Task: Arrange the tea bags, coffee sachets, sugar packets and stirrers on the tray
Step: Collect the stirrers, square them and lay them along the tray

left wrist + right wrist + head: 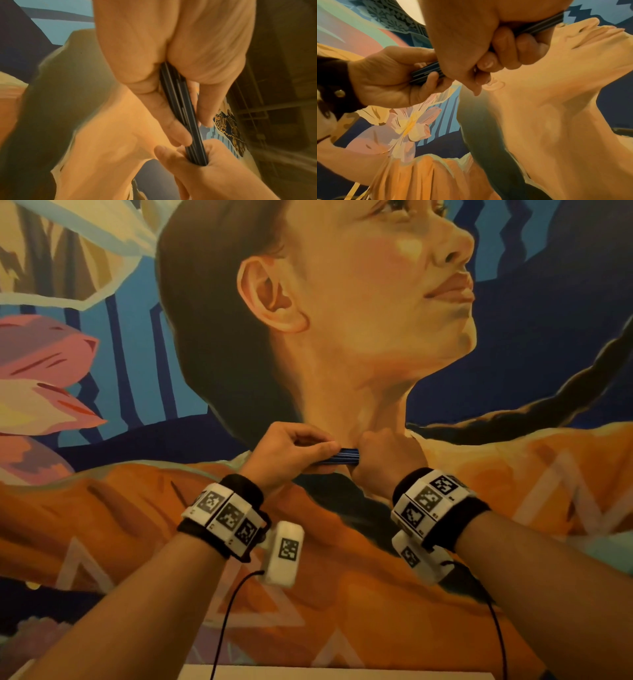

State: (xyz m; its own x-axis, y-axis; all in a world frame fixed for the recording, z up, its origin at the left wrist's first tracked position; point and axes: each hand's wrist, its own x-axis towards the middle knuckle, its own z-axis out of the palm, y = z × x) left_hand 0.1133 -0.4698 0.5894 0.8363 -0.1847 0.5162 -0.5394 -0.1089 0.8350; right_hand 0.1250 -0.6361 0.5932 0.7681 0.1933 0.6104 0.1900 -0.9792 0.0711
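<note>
Head view: a painted mural (342,354) fills the wall, with a pale desk (335,672) edge at the bottom. Left hand (284,453) pinches one end of the dark stirrers (342,457); right hand (383,457) fingers (503,39) are clamped around the other.

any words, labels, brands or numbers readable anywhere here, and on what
None can be read.
Wrist bands: only black-and-white square marker patterns, with tiny marks beside them too small to read.
Bundle of stirrers, gripped by the left hand and right hand: plain stripes, no print.
Mural: no lettering.
</note>
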